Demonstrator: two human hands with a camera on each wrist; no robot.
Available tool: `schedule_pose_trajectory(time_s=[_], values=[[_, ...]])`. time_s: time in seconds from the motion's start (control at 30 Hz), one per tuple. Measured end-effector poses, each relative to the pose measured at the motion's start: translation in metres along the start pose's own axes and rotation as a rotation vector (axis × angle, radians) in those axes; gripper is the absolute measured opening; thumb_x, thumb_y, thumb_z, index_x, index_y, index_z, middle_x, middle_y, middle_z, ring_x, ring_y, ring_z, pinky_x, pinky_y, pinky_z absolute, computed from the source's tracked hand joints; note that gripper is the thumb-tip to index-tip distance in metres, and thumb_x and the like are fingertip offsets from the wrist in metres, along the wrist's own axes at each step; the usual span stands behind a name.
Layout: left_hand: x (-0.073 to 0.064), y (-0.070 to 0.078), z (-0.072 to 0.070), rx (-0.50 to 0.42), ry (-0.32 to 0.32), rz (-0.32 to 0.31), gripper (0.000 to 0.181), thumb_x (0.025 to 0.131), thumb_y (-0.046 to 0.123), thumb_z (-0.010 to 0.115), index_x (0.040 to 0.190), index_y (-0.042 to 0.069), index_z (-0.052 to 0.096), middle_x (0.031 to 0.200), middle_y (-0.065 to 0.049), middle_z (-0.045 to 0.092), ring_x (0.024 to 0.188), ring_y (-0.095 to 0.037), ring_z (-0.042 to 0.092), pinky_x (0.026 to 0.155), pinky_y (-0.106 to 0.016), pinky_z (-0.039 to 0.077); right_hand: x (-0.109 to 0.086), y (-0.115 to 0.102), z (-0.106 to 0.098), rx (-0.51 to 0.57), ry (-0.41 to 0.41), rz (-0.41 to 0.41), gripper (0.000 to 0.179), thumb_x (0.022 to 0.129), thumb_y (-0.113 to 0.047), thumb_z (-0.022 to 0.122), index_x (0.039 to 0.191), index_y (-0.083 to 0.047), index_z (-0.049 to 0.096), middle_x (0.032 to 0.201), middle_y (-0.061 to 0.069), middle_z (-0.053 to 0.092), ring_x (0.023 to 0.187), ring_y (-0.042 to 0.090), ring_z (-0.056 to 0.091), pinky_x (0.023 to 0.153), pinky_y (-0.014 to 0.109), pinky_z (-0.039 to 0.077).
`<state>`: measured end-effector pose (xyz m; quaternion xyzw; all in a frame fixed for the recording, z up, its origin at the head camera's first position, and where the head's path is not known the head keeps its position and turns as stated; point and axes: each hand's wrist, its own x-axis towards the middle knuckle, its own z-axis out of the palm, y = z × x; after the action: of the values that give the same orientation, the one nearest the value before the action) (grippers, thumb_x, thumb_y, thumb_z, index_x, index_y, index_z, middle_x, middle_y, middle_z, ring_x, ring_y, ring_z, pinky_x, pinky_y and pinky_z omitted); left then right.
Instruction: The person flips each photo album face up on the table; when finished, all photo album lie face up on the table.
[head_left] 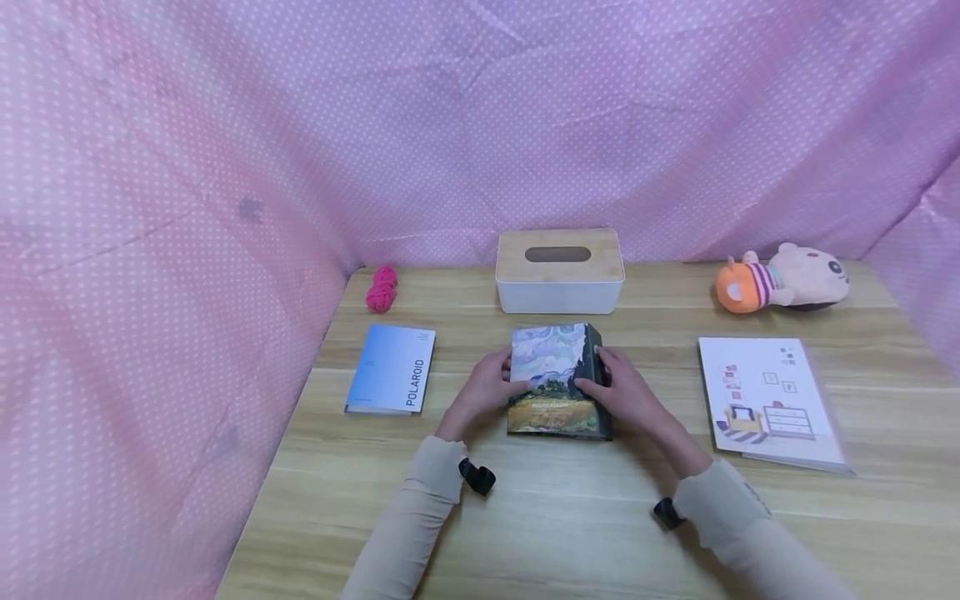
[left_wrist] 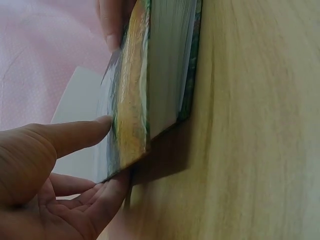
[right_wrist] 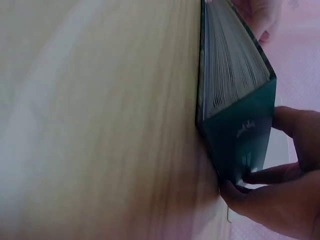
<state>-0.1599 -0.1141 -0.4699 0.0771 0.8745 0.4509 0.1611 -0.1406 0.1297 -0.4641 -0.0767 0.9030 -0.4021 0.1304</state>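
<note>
A thick photo album (head_left: pixel 551 375) with a painted landscape on its cover lies at the middle of the table. My left hand (head_left: pixel 492 384) grips its left edge, thumb on the front cover and fingers at the cover's underside in the left wrist view. On the other side, my right hand (head_left: pixel 624 390) holds the dark green spine (right_wrist: pixel 239 132), its thumb over the cover and its fingers against the spine. White page edges (right_wrist: pixel 232 62) show between the covers. From the head view, most of the left fingers are hidden by the album.
Behind the album stands a white tissue box (head_left: pixel 560 297) with a wooden lid. To the left lie a blue Polaroid album (head_left: pixel 390 371) and a pink yarn bundle (head_left: pixel 382 290). A white illustrated album (head_left: pixel 772 400) and a plush doll (head_left: pixel 783 279) lie to the right.
</note>
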Motion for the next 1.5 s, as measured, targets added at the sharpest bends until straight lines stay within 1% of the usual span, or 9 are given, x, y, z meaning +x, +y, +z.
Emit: schedule_pose_trajectory(time_s=[0.13,0.27,0.4,0.67,0.9,1.1,1.2,1.33,1.5], values=[[0.0,0.001,0.001,0.014,-0.005,0.002,0.07,0.085,0.022,0.073,0.144,0.006,0.04,0.107,-0.005,0.062,0.094,-0.015,0.06,0.08,-0.027,0.053,-0.002,0.001,0.001,0.014,0.015,-0.001,0.077,0.095,-0.036,0.058,0.149,0.005,0.022,0.151,0.03,0.021,0.137,0.049,0.024,0.11,0.061,0.026],[0.001,0.003,0.001,0.032,-0.01,-0.007,0.071,0.085,0.023,0.073,0.145,0.005,0.038,0.108,-0.006,0.061,0.097,-0.015,0.06,0.082,-0.028,0.052,-0.003,0.003,0.002,0.043,0.026,0.012,0.077,0.095,-0.038,0.057,0.15,0.002,0.021,0.152,0.028,0.021,0.138,0.047,0.024,0.11,0.06,0.025],[0.001,0.006,0.001,0.041,-0.02,-0.02,0.068,0.086,0.026,0.072,0.143,0.007,0.041,0.112,-0.006,0.061,0.101,-0.017,0.06,0.086,-0.031,0.052,-0.006,0.005,0.001,0.115,0.035,0.019,0.076,0.095,-0.038,0.057,0.151,-0.001,0.021,0.154,0.024,0.021,0.139,0.045,0.024,0.111,0.059,0.024],[0.003,0.011,-0.002,0.002,-0.049,-0.049,0.053,0.087,0.024,0.071,0.134,0.011,0.051,0.11,-0.003,0.06,0.1,-0.016,0.058,0.085,-0.032,0.05,-0.01,0.006,-0.003,0.259,-0.014,0.045,0.075,0.095,-0.034,0.058,0.153,-0.009,0.017,0.158,0.019,0.014,0.136,0.046,0.032,0.108,0.054,0.033],[0.004,0.012,-0.002,-0.005,-0.057,-0.056,0.052,0.086,0.022,0.072,0.132,0.01,0.051,0.105,-0.004,0.059,0.096,-0.016,0.058,0.08,-0.03,0.05,-0.01,0.008,-0.005,0.363,-0.001,0.079,0.071,0.094,-0.033,0.06,0.152,-0.017,0.023,0.156,0.019,0.022,0.139,0.041,0.03,0.111,0.052,0.03],[0.004,0.014,-0.001,-0.049,-0.063,-0.097,0.06,0.086,0.022,0.072,0.139,0.011,0.047,0.104,-0.004,0.058,0.092,-0.017,0.055,0.074,-0.028,0.048,-0.011,0.007,-0.011,0.429,-0.011,0.104,0.073,0.091,-0.043,0.062,0.151,-0.029,0.023,0.155,0.018,0.027,0.139,0.036,0.032,0.113,0.05,0.028],[0.005,0.014,0.001,-0.041,-0.058,-0.102,0.063,0.086,0.026,0.071,0.142,0.012,0.045,0.109,-0.006,0.059,0.097,-0.019,0.056,0.079,-0.031,0.049,-0.012,0.003,-0.013,0.423,-0.017,0.118,0.073,0.09,-0.049,0.061,0.151,-0.037,0.021,0.158,0.014,0.021,0.14,0.039,0.03,0.112,0.053,0.029],[0.006,0.017,0.005,-0.026,-0.045,-0.107,0.065,0.087,0.033,0.07,0.143,0.011,0.044,0.126,-0.009,0.058,0.112,-0.021,0.055,0.094,-0.037,0.047,-0.016,-0.003,-0.016,0.419,-0.012,0.144,0.073,0.089,-0.053,0.059,0.149,-0.044,0.018,0.16,0.011,0.015,0.139,0.042,0.029,0.109,0.056,0.033],[0.005,0.022,0.01,-0.032,-0.024,-0.118,0.065,0.087,0.033,0.069,0.143,0.01,0.044,0.135,-0.009,0.055,0.118,-0.022,0.053,0.101,-0.04,0.044,-0.019,-0.008,-0.018,0.402,-0.01,0.141,0.076,0.089,-0.053,0.059,0.151,-0.042,0.015,0.16,0.016,0.014,0.138,0.044,0.03,0.106,0.056,0.036]])
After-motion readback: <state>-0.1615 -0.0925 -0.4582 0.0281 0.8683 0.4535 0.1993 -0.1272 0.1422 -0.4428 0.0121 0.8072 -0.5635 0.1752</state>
